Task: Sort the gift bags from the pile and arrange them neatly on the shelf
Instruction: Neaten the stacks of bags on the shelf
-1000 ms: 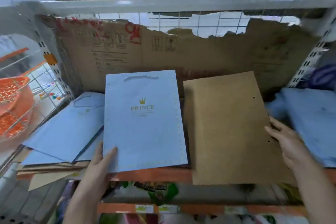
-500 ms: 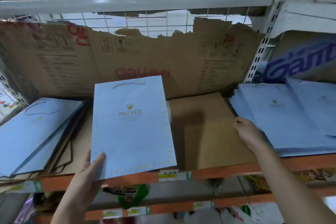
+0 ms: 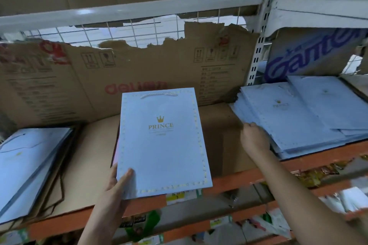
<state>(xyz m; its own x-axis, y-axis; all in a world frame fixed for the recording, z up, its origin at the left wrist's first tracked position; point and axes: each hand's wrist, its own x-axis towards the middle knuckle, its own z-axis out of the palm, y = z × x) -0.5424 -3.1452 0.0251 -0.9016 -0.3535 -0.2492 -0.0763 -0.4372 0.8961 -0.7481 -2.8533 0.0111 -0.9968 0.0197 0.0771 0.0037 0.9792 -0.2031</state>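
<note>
A flat light-blue gift bag point(image 3: 162, 145) with a gold crown and "PRINCE" print is held up over the shelf's front. My left hand point(image 3: 117, 182) grips its lower left corner, thumb on the face. My right hand point(image 3: 253, 138) reaches to the left edge of a pile of blue gift bags point(image 3: 298, 113) on the right shelf bay; its fingertips are hidden against the pile. Another stack of blue bags point(image 3: 27, 163) lies at the left, over brown ones.
Brown cardboard point(image 3: 225, 137) lines the shelf floor between the two stacks. A torn cardboard sheet point(image 3: 139, 65) and wire grid form the back wall. An orange shelf rail point(image 3: 249, 177) runs along the front, a white upright post point(image 3: 256, 49) divides the bays.
The view swung right, bringing the right pile of blue bags into sight. My right hand left the brown sheet and moved to that pile. My left hand still holds the PRINCE bag.
</note>
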